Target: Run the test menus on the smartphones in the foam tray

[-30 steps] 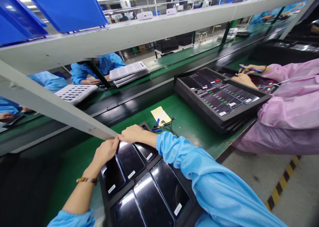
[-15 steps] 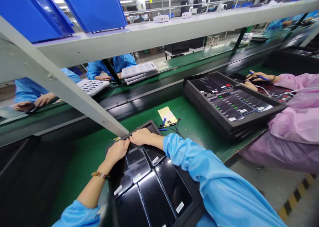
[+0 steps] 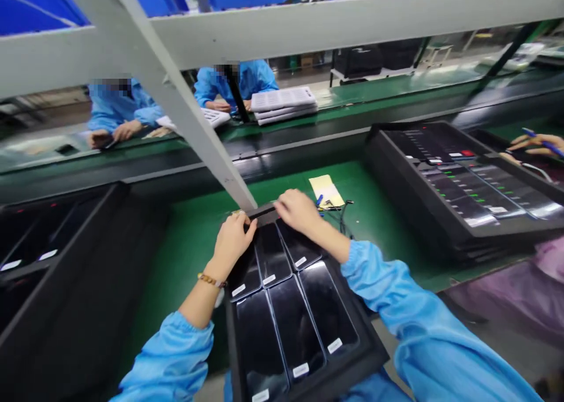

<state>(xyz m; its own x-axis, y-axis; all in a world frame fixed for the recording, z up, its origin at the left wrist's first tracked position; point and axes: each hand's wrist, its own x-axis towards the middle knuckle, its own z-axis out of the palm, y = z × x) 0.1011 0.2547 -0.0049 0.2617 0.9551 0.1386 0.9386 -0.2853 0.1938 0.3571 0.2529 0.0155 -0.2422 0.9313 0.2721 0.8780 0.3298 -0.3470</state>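
1. Left hand [image 3: 230, 238] lies on the far left corner of a black tray [image 3: 369, 352], near the foot of the white post [image 3: 196, 126], thumb spread; whether it grips, I cannot tell.
2. Right hand [image 3: 296, 211], blurred, bends over the tray's far rim, right of the post's foot; how closed it is, I cannot tell.
3. The tray sits just this side of the post, bearing six glossy dark phones [image 3: 296, 322] in two rows of three, with white labels [image 3: 335, 345] at their near ends.
4. Print on the labels is too small to read; fingertips are partly hidden; the bottom edge cuts off the tray's near left corner.
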